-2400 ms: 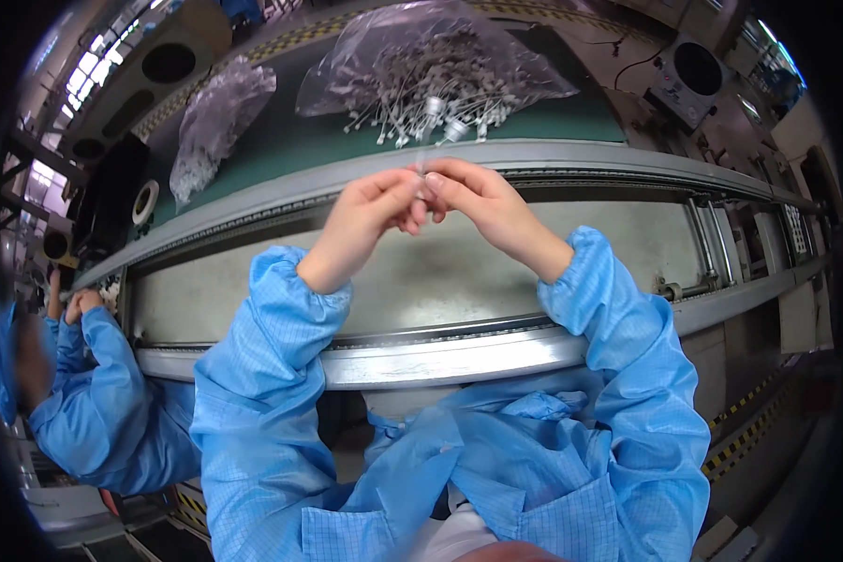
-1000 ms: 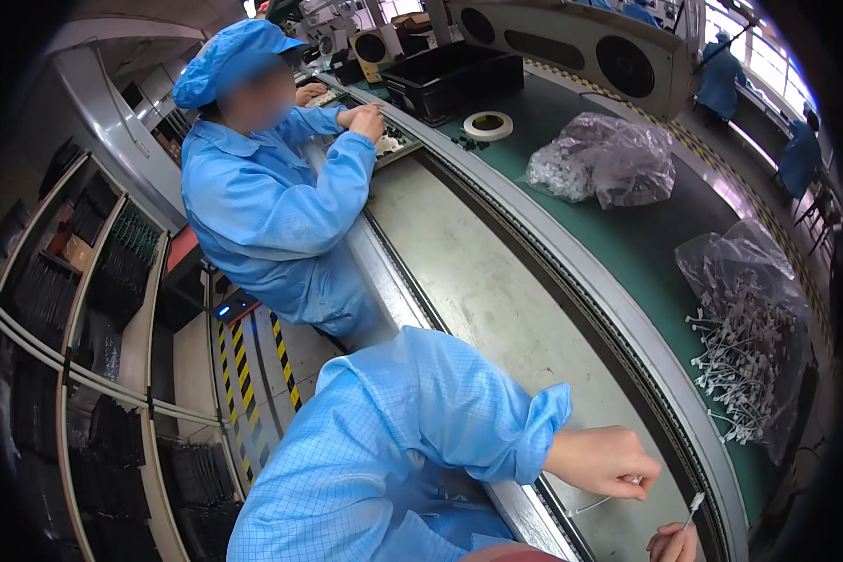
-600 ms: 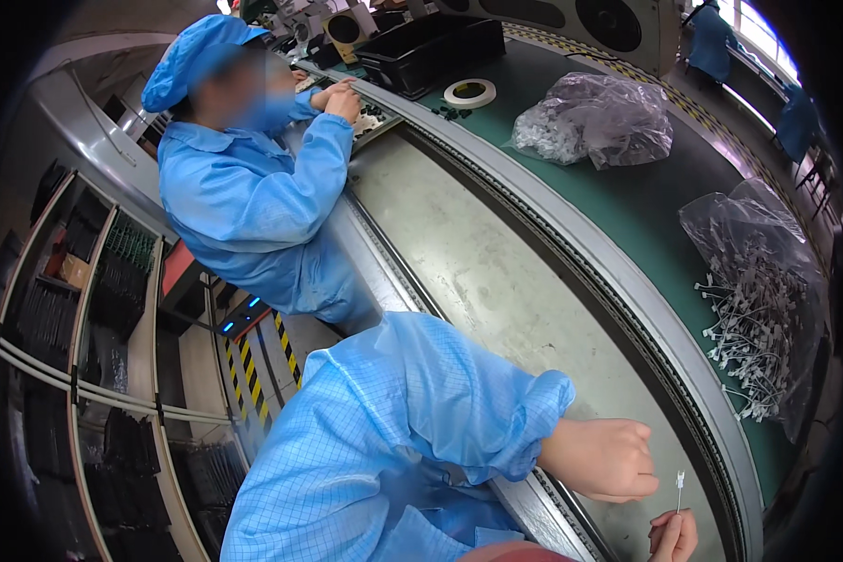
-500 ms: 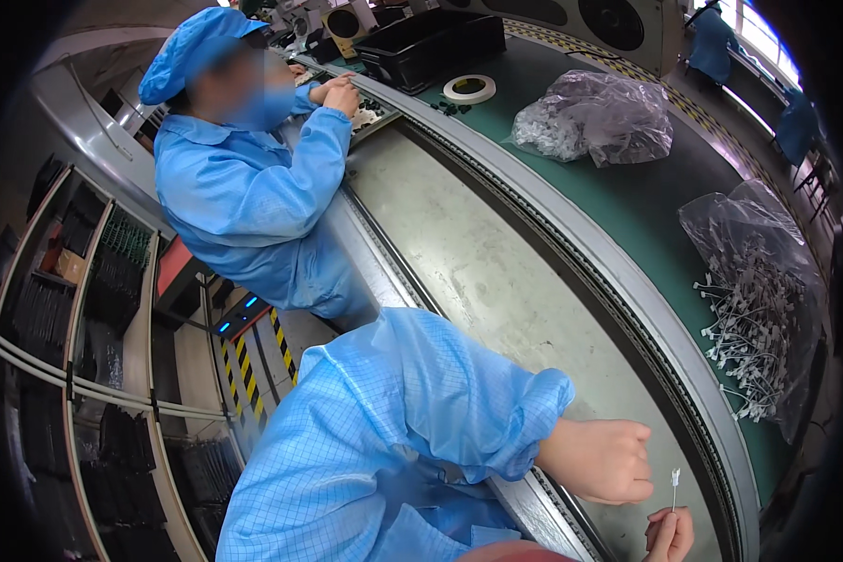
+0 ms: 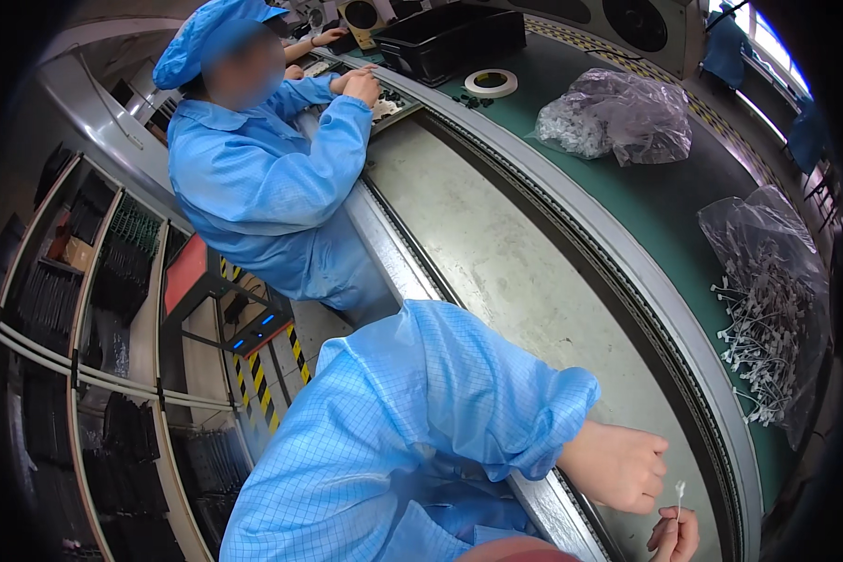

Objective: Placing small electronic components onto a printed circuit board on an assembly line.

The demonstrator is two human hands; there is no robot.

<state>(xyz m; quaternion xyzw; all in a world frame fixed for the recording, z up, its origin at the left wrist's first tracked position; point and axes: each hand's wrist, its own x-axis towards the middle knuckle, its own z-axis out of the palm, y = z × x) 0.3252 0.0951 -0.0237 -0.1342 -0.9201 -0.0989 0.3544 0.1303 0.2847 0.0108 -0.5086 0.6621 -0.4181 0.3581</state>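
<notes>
My left hand [image 5: 618,466], at the end of a blue checked sleeve [image 5: 459,403], is closed above the conveyor. Its fingers curl under, and anything in them is hidden. Just below and to its right, my right hand [image 5: 676,538] pinches a thin white cable [image 5: 679,501] between thumb and fingertips. A small white connector [image 5: 680,488] tops this cable, which points upward. The right hand is partly cut off by the lower edge. On the green bench to the right, a clear plastic bag [image 5: 763,309] spills many similar white cables with connectors.
A metal conveyor line [image 5: 506,253] curves past me. Farther along, a co-worker in blue [image 5: 272,187] leans over a tray [image 5: 393,110]. The bench [image 5: 618,192] bears another clear bag [image 5: 618,117], a tape roll [image 5: 491,83] and a black bin [image 5: 450,42]. Racks [image 5: 84,375] stand left.
The whole view has shifted, so the bench, conveyor and co-worker sit farther right in the picture. My hands keep nearly the same pose, and the cable stays in my right hand.
</notes>
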